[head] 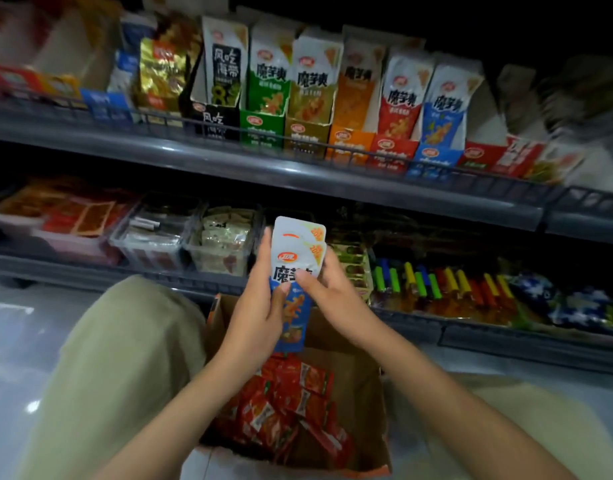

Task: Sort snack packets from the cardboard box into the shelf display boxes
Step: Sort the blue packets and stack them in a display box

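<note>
My left hand [260,306] grips a small stack of blue-and-white snack packets [294,271] upright above the cardboard box [346,386]. My right hand [327,285] pinches the packets from the right side, thumb on their front. Red snack packets [284,403] lie heaped inside the box between my knees. On the upper shelf stands a row of display boxes; the blue display box [433,161] with matching blue packets is at the right, next to a red display box [391,152].
Orange [348,143], gold [305,136], green [261,128] and black [215,121] display boxes fill the upper shelf behind a low wire rail. The lower shelf holds clear bins [222,244] of packets and coloured sticks [447,285]. My knees flank the box.
</note>
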Motion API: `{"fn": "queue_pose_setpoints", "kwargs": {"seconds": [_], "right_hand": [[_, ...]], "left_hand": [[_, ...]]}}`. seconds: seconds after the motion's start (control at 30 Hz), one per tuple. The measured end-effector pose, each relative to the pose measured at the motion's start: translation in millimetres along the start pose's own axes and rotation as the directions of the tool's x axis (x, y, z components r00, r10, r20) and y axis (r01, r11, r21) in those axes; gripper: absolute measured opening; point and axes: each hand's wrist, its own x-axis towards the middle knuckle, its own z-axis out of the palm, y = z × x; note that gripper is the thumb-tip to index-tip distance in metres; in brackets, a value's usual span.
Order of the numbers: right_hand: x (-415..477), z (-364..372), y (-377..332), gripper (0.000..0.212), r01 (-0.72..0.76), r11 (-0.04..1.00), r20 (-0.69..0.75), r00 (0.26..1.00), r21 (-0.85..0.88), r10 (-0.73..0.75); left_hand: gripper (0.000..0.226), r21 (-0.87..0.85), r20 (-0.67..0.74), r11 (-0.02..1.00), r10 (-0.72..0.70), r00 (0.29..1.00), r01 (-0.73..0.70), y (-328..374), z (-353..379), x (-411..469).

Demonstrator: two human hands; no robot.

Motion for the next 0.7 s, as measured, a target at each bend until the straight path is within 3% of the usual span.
{"fn": "queue_pose_setpoints", "kwargs": {"seconds": [0.13,0.3,0.4,0.47,0.53,0.6,0.7], "right_hand": [[16.2,7.8,-14.8,0.028,0.037,0.982,-0.12,0.993,0.188,-0.015],[42.3,-26.0,-51.0,0.031,0.108,0.916,-0.151,0.987,0.386,-0.053],[50.4,-62.5,-81.8,0.036,0.208,0.888,-0.139,0.976,0.409,-0.164],[52.8,-87.3,-98.6,0.038,0.277,0.89,-0.186,0.957,0.361,-0.223],[56.4,-114.9,-113.7,0.038,0.376,0.904,-0.292,0.905,0.206,-0.31],[61.7,-140.3,-130.4,0.036,0.473,0.88,-0.421,0.808,0.045,-0.413],[75.2,-177.5,-148.8,0.031,0.605,0.795,-0.597,0.626,-0.035,-0.502]], "left_hand": [[0.06,0.124,-0.04,0.99,0.067,0.997,-0.062,14.2,2.9,21.6],[0.057,0.294,0.028,0.928,0.229,0.973,-0.227,47.8,6.4,73.4],[0.064,0.375,0.058,0.846,0.387,0.92,-0.379,74.9,19.4,108.5],[0.055,0.314,0.098,0.83,0.456,0.885,-0.462,94.2,33.4,130.4],[0.058,0.308,0.126,0.767,0.553,0.824,-0.562,108.5,52.5,152.6],[0.066,0.333,0.164,0.689,0.63,0.759,-0.644,116.3,69.0,172.4],[0.076,0.437,0.2,0.627,0.631,0.749,-0.645,106.8,91.3,203.7]]}}
